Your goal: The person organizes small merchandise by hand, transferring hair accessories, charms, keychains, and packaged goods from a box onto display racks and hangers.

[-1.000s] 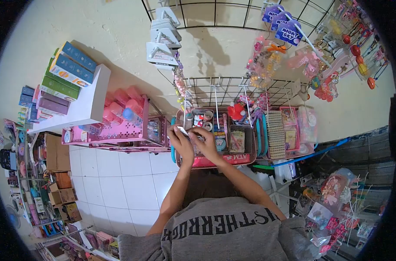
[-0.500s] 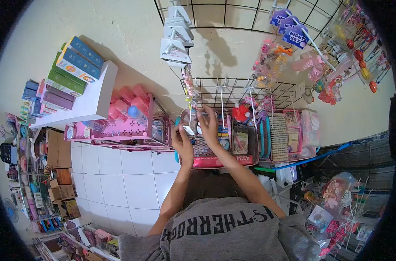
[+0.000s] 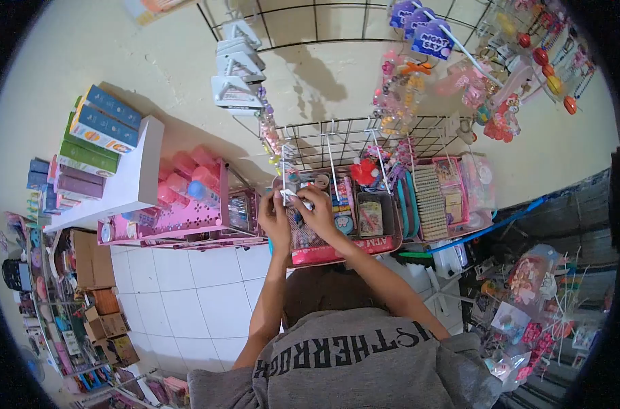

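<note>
My left hand point(image 3: 274, 217) is closed, fingertips pinching a small white card point(image 3: 288, 195) by its left side. My right hand point(image 3: 315, 213) meets the same card from the other side, its fingers bent and pressed together on it. What is printed on the card is too small to read. Both hands are over the near-left part of a bin point(image 3: 381, 245) of small goods with a pink-red front. Just behind the card a white display hook point(image 3: 285, 163) comes down from the wire grid. A strand of coloured beads point(image 3: 269, 136) hangs beside that hook.
A pink rack point(image 3: 187, 228) with pink bottles stands left, below a white shelf point(image 3: 136, 163) of boxes. Ahead, a wire grid point(image 3: 310, 142) carries more hooks and hanging accessories. A woven basket point(image 3: 429, 208) sits right of the bin, with packaged trinkets point(image 3: 528, 279) lower right.
My right hand has come down from beside the hook to the white card, and its fingers have closed in. My left hand keeps the card. The camera view has shifted slightly right.
</note>
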Available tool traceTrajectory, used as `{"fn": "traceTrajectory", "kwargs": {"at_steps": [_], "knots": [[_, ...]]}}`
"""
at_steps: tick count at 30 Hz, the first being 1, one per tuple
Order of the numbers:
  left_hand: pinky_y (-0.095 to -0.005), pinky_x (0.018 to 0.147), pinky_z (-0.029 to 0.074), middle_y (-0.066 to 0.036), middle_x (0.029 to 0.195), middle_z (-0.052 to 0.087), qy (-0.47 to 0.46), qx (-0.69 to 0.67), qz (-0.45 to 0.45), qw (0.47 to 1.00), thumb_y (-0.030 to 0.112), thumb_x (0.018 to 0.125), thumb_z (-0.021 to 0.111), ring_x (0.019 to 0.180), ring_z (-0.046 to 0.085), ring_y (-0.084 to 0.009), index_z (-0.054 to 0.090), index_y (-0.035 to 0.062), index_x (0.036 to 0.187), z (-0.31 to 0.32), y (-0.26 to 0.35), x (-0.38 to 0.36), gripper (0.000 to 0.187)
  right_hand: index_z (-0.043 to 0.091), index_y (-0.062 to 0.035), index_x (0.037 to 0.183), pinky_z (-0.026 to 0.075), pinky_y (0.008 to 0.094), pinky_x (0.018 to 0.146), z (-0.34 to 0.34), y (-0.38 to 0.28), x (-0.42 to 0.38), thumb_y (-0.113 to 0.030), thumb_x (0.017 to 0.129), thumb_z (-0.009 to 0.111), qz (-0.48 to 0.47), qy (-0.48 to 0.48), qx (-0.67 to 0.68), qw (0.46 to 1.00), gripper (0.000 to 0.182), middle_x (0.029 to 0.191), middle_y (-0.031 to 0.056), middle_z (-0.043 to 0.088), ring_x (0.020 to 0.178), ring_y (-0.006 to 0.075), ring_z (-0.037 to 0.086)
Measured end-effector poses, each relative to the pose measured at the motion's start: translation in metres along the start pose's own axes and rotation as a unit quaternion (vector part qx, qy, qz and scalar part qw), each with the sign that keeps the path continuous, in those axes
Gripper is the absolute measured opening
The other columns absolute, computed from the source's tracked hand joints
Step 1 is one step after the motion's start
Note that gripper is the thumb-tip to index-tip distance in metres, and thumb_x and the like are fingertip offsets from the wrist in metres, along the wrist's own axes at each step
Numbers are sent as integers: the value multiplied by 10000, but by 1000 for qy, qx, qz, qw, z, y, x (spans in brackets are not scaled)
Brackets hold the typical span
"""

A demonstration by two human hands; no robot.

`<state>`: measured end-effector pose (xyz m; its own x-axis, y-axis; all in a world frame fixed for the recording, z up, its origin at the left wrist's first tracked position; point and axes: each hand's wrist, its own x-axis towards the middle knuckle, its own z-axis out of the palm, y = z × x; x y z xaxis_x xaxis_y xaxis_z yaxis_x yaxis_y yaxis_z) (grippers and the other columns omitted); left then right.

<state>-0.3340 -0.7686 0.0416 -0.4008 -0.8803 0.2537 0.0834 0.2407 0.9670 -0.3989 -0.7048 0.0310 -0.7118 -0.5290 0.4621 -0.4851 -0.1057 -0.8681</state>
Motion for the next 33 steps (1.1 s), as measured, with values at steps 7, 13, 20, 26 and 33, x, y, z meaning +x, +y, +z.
{"fn": "traceTrajectory", "kwargs": {"at_steps": [7, 13, 20, 26, 33], "knots": [[-233, 666, 386, -76, 766, 523, -25, 16, 7, 1000, 134, 811, 458, 720, 472, -115, 484, -46, 838, 12, -16, 31, 183, 563, 13, 738, 403, 271, 544, 3, 24, 34, -126, 701, 578, 33, 2, -30, 999, 146, 725, 110, 551, 641, 206, 539], [-281, 749, 334, -105, 894, 420, 28, 133, -8, 991, 208, 824, 433, 824, 399, -163, 351, -26, 981, 17, -29, -44, 293, 493, -19, 974, 408, 333, 714, -60, 25, -24, -219, 723, 558, 106, -134, -62, 983, 327, 913, 162, 523, 828, 257, 520], [-293, 594, 377, -105, 675, 504, -635, 11, 242, 733, 124, 665, 593, 635, 482, -229, 494, 21, 740, 86, 25, -136, 161, 500, -4, 953, 417, 308, 697, -229, -84, -129, -254, 757, 513, 251, -15, -93, 963, 318, 871, 144, 537, 790, 232, 538], [-296, 514, 380, -79, 619, 507, -768, -236, 366, 469, 107, 611, 637, 546, 479, -223, 520, 40, 704, 153, 106, -242, 163, 517, -36, 956, 405, 319, 729, -260, -243, -259, -235, 757, 524, 249, 349, -268, 863, 281, 914, 116, 533, 845, 245, 519], [-244, 511, 390, -73, 600, 516, -801, -500, 175, 280, 136, 678, 577, 533, 490, -185, 503, 3, 744, 135, 240, -400, 166, 551, -36, 878, 415, 332, 747, -173, -409, -367, -195, 726, 563, 356, 576, -378, 632, 220, 887, 92, 556, 848, 242, 523]]}}
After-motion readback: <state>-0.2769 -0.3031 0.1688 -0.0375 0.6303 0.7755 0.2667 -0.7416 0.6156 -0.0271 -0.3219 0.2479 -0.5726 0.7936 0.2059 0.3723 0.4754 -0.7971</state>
